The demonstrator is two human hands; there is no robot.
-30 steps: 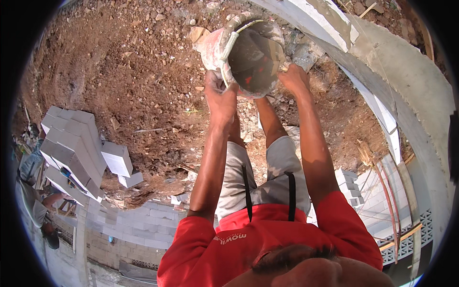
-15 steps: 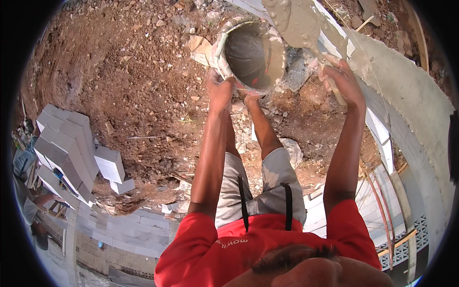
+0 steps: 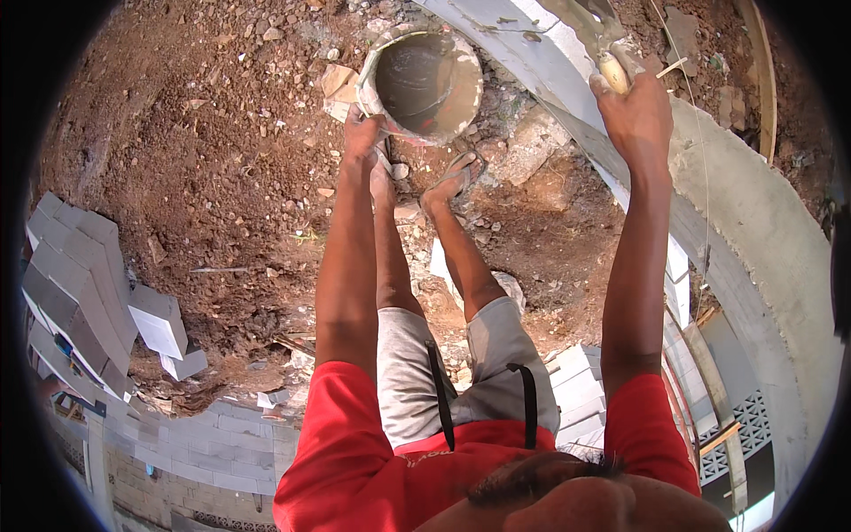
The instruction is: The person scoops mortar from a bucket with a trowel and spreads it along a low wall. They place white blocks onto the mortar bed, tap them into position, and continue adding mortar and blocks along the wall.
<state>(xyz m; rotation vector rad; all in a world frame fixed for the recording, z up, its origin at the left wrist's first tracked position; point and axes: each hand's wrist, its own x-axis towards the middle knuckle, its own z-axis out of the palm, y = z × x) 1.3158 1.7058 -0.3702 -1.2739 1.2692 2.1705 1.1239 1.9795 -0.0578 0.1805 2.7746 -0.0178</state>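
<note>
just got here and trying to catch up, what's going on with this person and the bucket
A person in a red shirt is working with wet grey mix beside a curved wall. The left hand grips the near left edge of a bucket with the mix inside. The right hand holds a trowel by its handle at the wall; its blade is hard to make out. Pale blocks are stacked off to the left on the dirt.

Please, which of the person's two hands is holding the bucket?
The left hand, which grips the bucket at its near-left edge. The right hand is apart from the bucket, farther right, holding a tool's pale handle.
</note>
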